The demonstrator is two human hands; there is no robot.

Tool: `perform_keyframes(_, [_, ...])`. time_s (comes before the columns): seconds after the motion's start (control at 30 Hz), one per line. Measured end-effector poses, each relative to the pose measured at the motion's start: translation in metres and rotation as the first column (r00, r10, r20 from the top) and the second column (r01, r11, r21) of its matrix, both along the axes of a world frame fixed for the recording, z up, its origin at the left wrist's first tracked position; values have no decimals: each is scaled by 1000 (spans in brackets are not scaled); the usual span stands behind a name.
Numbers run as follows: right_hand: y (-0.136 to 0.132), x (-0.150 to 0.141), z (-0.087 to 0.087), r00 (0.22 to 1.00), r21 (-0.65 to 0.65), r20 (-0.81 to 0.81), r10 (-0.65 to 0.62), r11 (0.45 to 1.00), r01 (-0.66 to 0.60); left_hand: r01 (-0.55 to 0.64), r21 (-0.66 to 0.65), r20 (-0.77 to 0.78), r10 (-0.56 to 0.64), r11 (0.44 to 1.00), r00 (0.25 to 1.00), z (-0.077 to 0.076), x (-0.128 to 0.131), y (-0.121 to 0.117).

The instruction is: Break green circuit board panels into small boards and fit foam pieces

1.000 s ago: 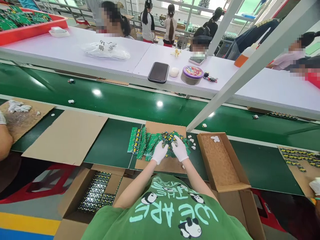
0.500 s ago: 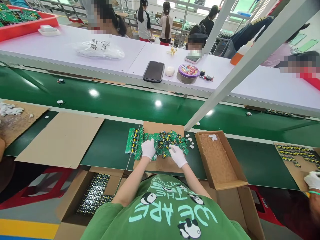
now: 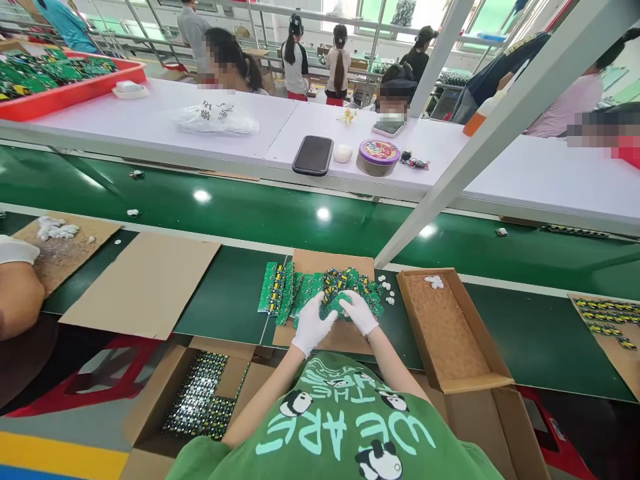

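Both of my hands wear white gloves and meet over a pile of small green circuit boards (image 3: 350,277) with yellow and black parts. A green circuit board (image 3: 334,305) sits between them, tilted. My left hand (image 3: 313,325) grips its left side with the thumb toward me. From the right, my right hand (image 3: 360,312) has its fingers closed on the same board. To the left of the pile stand rows of boards (image 3: 273,288) side by side. A cardboard sheet (image 3: 345,337) lies beneath the boards. Several small white pieces (image 3: 386,285) lie right of the pile.
An open cardboard tray (image 3: 447,333) stands at right. On the left lies a flat cardboard sheet (image 3: 145,283); below it a box (image 3: 145,400) holds packed boards. A slanted metal post (image 3: 430,193) rises behind the work surface. A co-worker's arm (image 3: 17,293) reaches in at far left.
My left hand has moved right from the boards at the left to meet my right hand, and a green board is now held between them. The view has shifted slightly left.
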State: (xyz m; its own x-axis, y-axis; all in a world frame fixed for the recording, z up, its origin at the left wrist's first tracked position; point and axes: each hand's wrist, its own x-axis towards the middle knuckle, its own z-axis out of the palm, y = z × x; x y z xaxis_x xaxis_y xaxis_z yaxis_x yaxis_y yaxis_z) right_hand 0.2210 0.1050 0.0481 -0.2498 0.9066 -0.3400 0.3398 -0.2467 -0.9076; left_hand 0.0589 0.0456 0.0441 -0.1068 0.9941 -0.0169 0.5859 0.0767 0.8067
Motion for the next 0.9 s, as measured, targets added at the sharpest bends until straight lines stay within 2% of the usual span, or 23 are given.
perform_keyframes(0.03, [0, -1, 0, 1000, 9, 9, -4, 1000, 4, -59, -71, 91, 66, 996, 994, -3, -3, 0])
perform_keyframes(0.1, [-2, -2, 0, 999, 30, 44, -20, 999, 19, -76, -180, 184, 109, 981, 977, -6, -7, 1])
perform_keyframes(0.2, [-7, -7, 1, 987, 95, 143, -69, 994, 56, -25, -230, 233, 80, 973, 969, -6, -5, -1])
perform_keyframes(0.33, [-10, -13, 5, 958, 222, 258, -128, 972, 70, -91, -294, 302, 183, 951, 936, -5, 3, -4])
perform_keyframes(0.43, [-2, -11, 8, 940, 262, 301, -161, 962, 81, -142, -345, 379, 277, 928, 883, -11, 5, -4])
perform_keyframes(0.6, [13, -2, 11, 928, 292, 321, -191, 952, 95, -138, -462, 525, 396, 876, 754, -21, 2, 2])
perform_keyframes(0.73, [6, -5, 7, 949, 258, 292, -117, 965, 39, -72, -449, 596, 359, 891, 719, -17, 2, 2])
perform_keyframes(0.83, [-4, -9, 2, 966, 190, 258, -19, 981, -31, -8, -399, 616, 275, 917, 738, -10, 6, 1])
perform_keyframes(0.9, [-8, -11, 0, 966, 178, 259, 1, 983, -49, -1, -385, 593, 248, 923, 766, -8, 10, 1])
